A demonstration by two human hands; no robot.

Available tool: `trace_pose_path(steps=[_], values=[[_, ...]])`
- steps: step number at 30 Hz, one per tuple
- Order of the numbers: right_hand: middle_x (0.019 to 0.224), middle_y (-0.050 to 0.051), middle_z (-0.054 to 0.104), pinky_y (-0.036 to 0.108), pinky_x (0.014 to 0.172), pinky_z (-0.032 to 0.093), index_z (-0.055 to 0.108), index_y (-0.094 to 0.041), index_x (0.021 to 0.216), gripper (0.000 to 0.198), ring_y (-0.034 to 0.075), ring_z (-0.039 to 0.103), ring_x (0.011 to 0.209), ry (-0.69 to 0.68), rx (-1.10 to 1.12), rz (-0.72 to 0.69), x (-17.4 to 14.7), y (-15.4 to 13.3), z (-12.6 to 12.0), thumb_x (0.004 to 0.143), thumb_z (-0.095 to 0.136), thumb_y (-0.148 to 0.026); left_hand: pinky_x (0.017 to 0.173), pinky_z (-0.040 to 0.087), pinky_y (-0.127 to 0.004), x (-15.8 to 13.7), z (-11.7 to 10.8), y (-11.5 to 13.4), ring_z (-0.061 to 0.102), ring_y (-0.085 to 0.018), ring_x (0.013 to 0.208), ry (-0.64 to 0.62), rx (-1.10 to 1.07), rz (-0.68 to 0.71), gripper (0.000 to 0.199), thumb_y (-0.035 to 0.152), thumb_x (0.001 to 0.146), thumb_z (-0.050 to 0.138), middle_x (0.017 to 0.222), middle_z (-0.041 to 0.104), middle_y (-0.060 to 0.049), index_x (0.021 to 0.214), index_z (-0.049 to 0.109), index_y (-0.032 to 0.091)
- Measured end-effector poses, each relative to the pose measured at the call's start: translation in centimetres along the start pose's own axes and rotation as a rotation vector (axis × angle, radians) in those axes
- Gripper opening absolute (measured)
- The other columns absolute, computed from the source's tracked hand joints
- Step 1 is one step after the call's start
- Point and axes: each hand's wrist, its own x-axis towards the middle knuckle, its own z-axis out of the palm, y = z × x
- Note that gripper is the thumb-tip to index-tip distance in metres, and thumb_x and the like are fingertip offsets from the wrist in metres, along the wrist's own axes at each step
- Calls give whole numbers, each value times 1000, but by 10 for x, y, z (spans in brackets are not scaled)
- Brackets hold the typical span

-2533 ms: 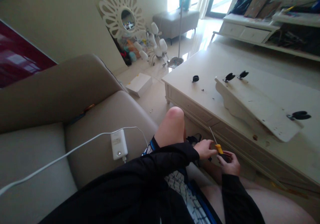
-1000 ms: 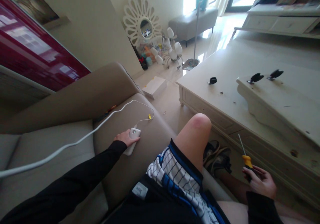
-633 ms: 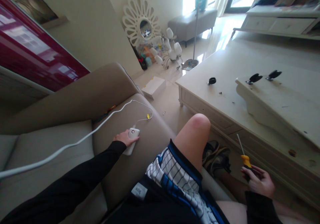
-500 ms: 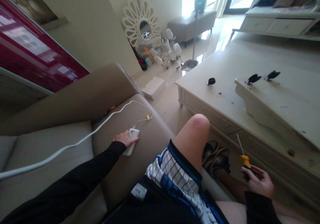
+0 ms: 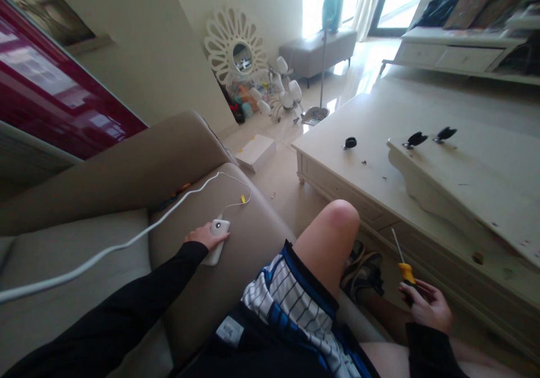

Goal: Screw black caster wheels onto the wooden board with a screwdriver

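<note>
On the sofa seat, my left hand [image 5: 200, 236] is wrapped round a white power bank [image 5: 219, 229] with a small dark round spot near its top. A thin white cable [image 5: 230, 205] with a yellow tag [image 5: 243, 199] runs from its upper end and joins a long thicker white section crossing the sofa to the left. In my right hand [image 5: 430, 306] is a screwdriver [image 5: 405, 271] with a yellow and black handle, its shaft pointing up and left. The fingers are closed on the black part of the handle, beside the low white table.
The white table [image 5: 337, 170] carries a black caster [image 5: 350, 143], small loose bits and a white furniture panel [image 5: 447, 181] with two more casters. A white box [image 5: 256, 152] lies on the floor beyond the sofa [image 5: 177, 136]. Farther back stand a long-handled dustpan [image 5: 315, 116] and a bench [image 5: 316, 52].
The view has shifted slightly, so the room appears a little lower and farther left. Both hands keep their holds on the power bank and the screwdriver.
</note>
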Motion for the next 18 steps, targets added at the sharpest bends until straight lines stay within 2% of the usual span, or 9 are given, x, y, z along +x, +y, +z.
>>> trace_pose_path(steps=[10,16,18], values=[[83,2,72,33,54,58,67,-18,95,70,18,66,63,5,-59,-54,7,7,-8,36,92,-47,99,56,-50,4,-1,0,73,-45,122,49,-42,-31,97,95,77,52,132,76,-24,137,66,20],[81,2,71,34,51,56,66,-20,93,67,19,65,62,8,-69,-80,8,8,-6,37,93,-46,100,56,-49,2,0,1,72,-45,125,20,-59,-30,97,95,77,51,135,74,-24,138,63,20],[83,2,71,33,52,56,66,-20,93,68,19,66,63,13,-57,-71,7,7,-4,36,93,-45,101,55,-51,2,0,2,71,-45,125,18,-82,-43,99,93,79,54,135,73,-25,144,58,18]])
